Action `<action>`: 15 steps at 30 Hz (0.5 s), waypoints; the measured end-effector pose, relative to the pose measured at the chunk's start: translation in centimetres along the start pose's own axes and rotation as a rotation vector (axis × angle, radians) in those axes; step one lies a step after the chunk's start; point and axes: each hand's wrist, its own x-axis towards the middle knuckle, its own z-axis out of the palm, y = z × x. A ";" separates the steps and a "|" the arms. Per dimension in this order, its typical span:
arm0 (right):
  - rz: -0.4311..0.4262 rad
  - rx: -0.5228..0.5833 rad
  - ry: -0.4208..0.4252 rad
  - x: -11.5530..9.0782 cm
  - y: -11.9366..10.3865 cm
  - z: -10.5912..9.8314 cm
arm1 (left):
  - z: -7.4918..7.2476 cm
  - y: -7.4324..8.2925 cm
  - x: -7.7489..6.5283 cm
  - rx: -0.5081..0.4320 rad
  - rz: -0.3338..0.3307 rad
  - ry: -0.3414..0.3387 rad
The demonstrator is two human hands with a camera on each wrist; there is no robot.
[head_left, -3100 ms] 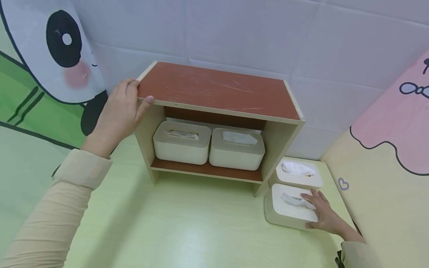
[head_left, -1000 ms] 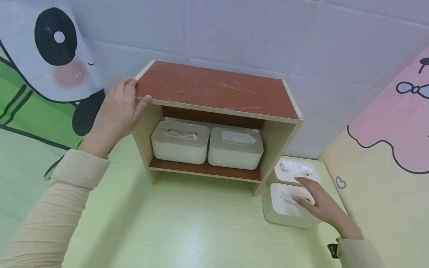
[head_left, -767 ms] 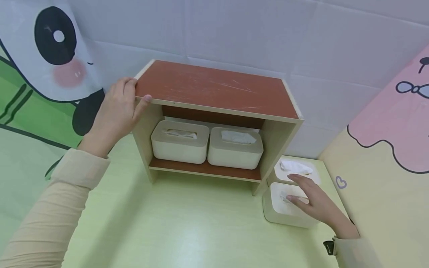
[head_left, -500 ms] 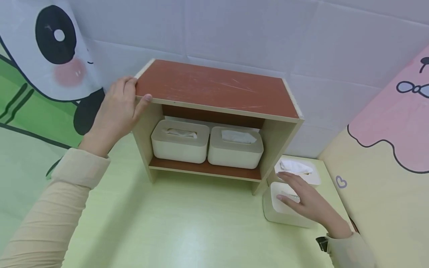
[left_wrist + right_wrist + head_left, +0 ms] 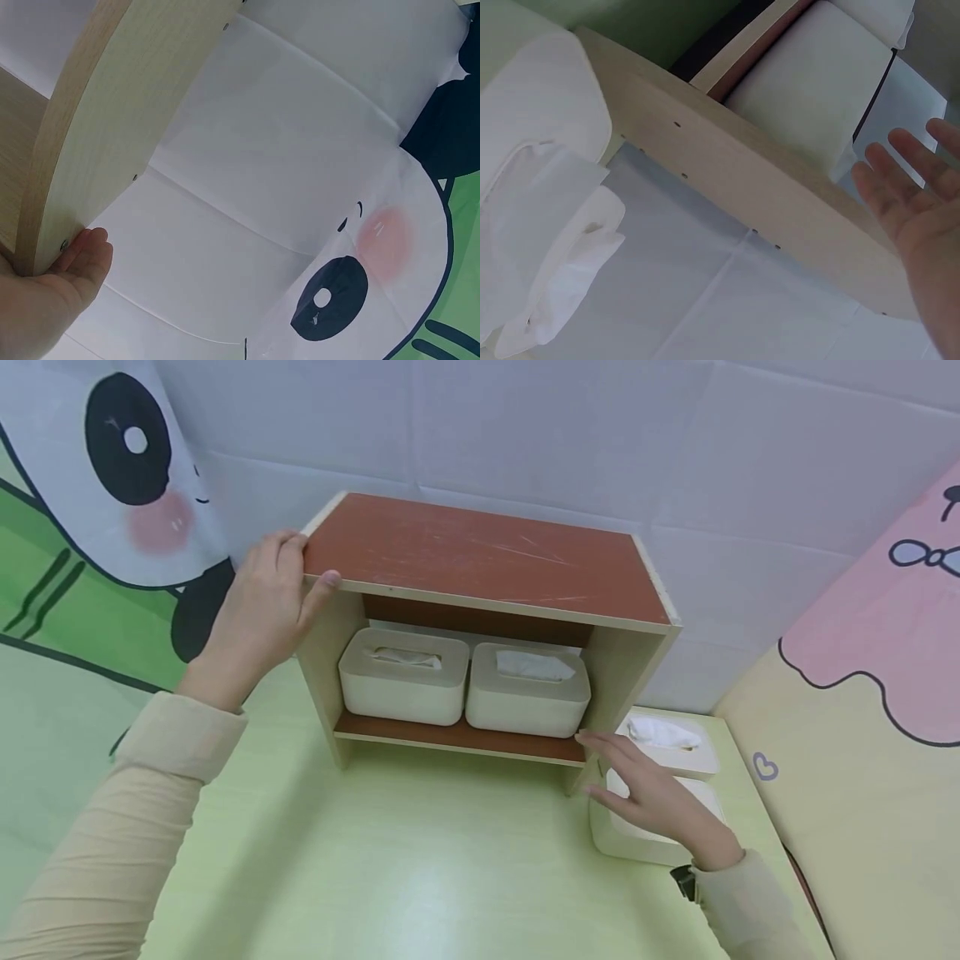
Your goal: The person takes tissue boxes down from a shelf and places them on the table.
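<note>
A small wooden shelf (image 5: pixel 487 560) with a reddish-brown top stands against the wall. My left hand (image 5: pixel 258 602) grips its upper left corner, thumb on the front edge and fingers along the outer side panel (image 5: pixel 112 112). Inside sit two cream tissue boxes side by side, the left one (image 5: pixel 405 693) and the right one (image 5: pixel 525 708), each with white tissue in its slot. My right hand (image 5: pixel 652 789) holds nothing; its fingers are extended before the shelf's lower right front. Behind and below that hand are two more tissue boxes, a rear one (image 5: pixel 701 752) and a partly hidden front one (image 5: pixel 626 839).
The pale green tabletop (image 5: pixel 420 860) spreads in front of the shelf. A grey-white wall covering (image 5: pixel 525 435) lies behind, with a cartoon face (image 5: pixel 161 518) at left. A cream and pink panel (image 5: pixel 862 760) borders the table's right side.
My right hand has left the front loose tissue box and moved left to the shelf's lower right front. My left hand stays on the corner. All the tissue boxes remain in place.
</note>
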 end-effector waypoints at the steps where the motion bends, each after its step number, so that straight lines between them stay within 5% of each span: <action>1: 0.004 0.011 -0.009 0.3 -0.1 0.0 | 0.0 0.0 0.0 0.001 -0.001 -0.003; 15: 0.007 0.078 -0.050 5.5 -0.6 0.7 | -0.2 -0.1 0.0 0.003 -0.003 -0.011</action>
